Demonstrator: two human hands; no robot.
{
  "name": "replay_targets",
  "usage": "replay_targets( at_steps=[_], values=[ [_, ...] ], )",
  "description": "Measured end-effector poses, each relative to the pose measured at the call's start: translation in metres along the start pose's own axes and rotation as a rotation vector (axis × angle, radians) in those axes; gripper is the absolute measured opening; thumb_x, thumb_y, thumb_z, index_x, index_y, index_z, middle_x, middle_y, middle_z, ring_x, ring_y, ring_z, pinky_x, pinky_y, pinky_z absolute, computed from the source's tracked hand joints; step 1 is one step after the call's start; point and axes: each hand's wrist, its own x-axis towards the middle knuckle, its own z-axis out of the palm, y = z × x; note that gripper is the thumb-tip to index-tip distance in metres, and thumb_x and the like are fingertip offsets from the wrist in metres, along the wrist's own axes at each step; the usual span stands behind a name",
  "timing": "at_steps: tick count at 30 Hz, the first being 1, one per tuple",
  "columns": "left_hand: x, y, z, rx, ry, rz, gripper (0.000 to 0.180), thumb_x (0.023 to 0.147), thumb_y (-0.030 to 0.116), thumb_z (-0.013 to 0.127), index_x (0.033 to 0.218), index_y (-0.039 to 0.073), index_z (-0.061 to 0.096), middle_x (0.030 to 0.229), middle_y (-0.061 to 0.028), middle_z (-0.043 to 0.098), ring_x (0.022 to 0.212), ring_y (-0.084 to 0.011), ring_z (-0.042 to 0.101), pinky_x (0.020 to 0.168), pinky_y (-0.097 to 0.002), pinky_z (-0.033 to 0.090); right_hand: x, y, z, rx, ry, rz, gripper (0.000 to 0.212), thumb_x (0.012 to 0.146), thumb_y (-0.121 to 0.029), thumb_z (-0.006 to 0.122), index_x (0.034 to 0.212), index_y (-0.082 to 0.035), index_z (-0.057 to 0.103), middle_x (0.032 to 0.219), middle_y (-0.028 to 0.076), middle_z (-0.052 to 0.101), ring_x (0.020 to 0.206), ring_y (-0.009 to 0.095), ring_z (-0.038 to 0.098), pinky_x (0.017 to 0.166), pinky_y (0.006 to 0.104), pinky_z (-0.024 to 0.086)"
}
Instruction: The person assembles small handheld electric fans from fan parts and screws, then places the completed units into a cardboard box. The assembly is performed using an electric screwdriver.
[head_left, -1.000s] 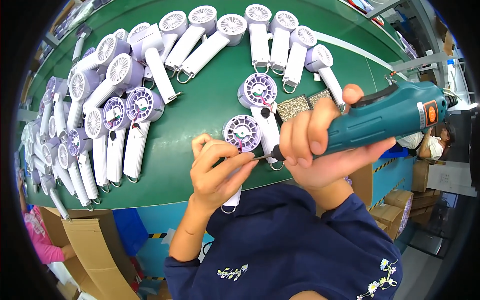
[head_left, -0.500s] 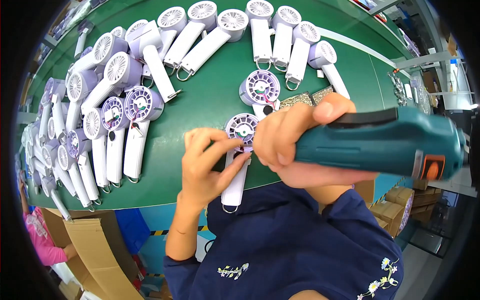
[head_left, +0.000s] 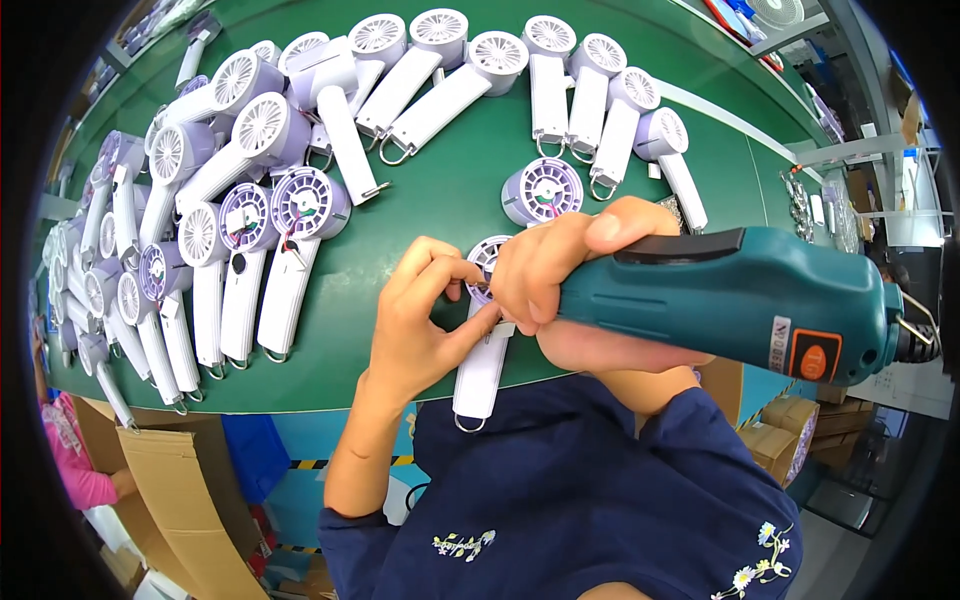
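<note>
My right hand [head_left: 570, 275] is wrapped round a teal electric screwdriver [head_left: 720, 300] with a black lever on top. Its front end and bit are hidden behind my fingers. Under them lies a white and purple handheld fan [head_left: 482, 380], handle toward me, its round head partly covered. My left hand [head_left: 420, 315] is closed at the left side of that head, forefinger and thumb bent in a pinch; what lies between the fingertips is too small to make out. Just beyond, a second fan head [head_left: 545, 190] shows its inner ring without a front grille.
Many handheld fans [head_left: 265, 125] crowd the left and far parts of the green table [head_left: 430, 185]. Several more fans [head_left: 600, 120] lie at the far right. A cardboard box [head_left: 185, 490] stands below the table's left edge, beside another person's pink sleeve [head_left: 85, 470].
The view has shifted, so the fans sit further right and lower in it. The screwdriver is tilted more, its rear end lower, and my right hand covers more of the fan head.
</note>
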Motion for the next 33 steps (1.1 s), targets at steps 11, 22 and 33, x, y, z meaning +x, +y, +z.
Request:
replay_targets(
  at_steps=[11,22,33],
  values=[
    [0.001,0.003,0.006,-0.015,-0.004,0.004,0.029,0.064,-0.002,0.076,0.087,0.004,0.059,0.085,-0.0052,0.051,0.067,-0.0151,0.049,0.06,-0.0278,0.043,-0.004,0.004,0.003,-0.103,0.038,0.001,0.084,0.078,-0.08,0.046,0.124,-0.01,0.046,0.064,0.012,0.053,0.048,0.021,0.048,0.045,0.0334,0.042],
    [-0.003,0.0,-0.003,-0.048,-0.054,-0.05,0.042,0.078,0.013,0.074,0.11,-0.001,0.052,0.093,-0.0153,0.052,0.085,-0.0331,0.055,0.075,-0.0386,0.046,-0.005,0.018,0.012,-0.079,0.193,0.382,0.081,0.068,-0.081,0.056,0.109,-0.012,0.048,0.062,0.006,0.049,0.051,0.018,0.046,0.05,0.033,0.037],
    [-0.003,0.006,0.013,-0.148,-0.196,0.006,0.083,0.067,0.017,0.077,0.137,0.0,0.037,0.138,-0.0233,0.036,0.133,-0.039,0.032,0.108,-0.0454,0.028,-0.017,0.025,0.003,-0.091,0.314,0.206,0.081,0.068,-0.084,0.05,0.104,-0.012,0.041,0.057,0.001,0.042,0.04,0.012,0.037,0.04,0.025,0.034]
  ],
)
